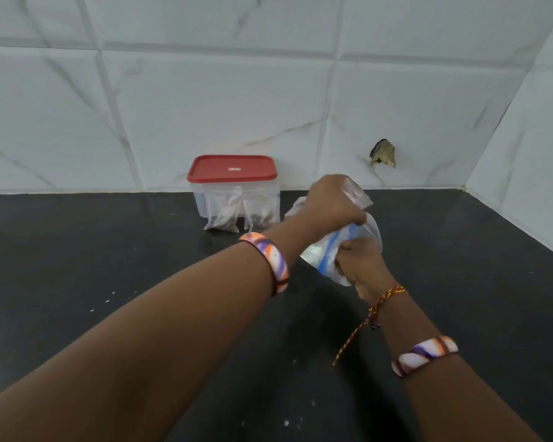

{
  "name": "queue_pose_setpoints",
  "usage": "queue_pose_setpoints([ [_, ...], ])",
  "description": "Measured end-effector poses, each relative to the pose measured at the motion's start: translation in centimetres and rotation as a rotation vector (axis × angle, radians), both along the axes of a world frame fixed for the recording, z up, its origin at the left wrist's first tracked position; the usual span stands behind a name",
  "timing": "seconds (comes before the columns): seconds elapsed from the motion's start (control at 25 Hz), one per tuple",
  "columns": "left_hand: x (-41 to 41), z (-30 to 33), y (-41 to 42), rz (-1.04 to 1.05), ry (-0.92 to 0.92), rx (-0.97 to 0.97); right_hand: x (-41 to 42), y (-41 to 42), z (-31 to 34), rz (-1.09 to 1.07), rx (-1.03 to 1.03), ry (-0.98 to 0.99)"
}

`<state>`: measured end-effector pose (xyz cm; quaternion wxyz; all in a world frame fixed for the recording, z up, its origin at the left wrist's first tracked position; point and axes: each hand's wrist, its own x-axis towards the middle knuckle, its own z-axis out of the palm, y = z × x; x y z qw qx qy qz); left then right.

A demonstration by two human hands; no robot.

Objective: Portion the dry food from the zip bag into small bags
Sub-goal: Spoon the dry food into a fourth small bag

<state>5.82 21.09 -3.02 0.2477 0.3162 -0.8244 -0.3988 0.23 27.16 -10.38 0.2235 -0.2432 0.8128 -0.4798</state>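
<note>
Black counter (77, 250) | zip bag (342, 250) held above it near back-right corner, left hand (329, 202) pinching its upper rim, right hand (358, 263) gripping its lower rim | two small bags (240, 215) lean on red-lidded container (233, 183) at back edge | front and left open

You're at a home kitchen counter.
Black stone countertop (77, 250) meets white marble-look wall tiles (205, 106); a red-lidded food container (233, 186) stands mid-frame.
</note>
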Motion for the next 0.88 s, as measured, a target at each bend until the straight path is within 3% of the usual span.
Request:
queue_pose_setpoints([
  [0.2, -2.1, -2.1, -0.4, -0.046, 0.004, -0.100, -4.3, -1.0, -0.5, -0.086, 0.007, -0.075],
  [0.52, 0.5, -4.1, -2.7, 0.206, 0.032, -0.149, -3.2, -0.7, -0.5, -0.062, -0.054, 0.162],
  [0.88, 3.8, -6.0, -1.6, 0.211, -0.003, -0.104, -0.3, 2.7, -0.9, -0.288, -0.193, 0.006],
])
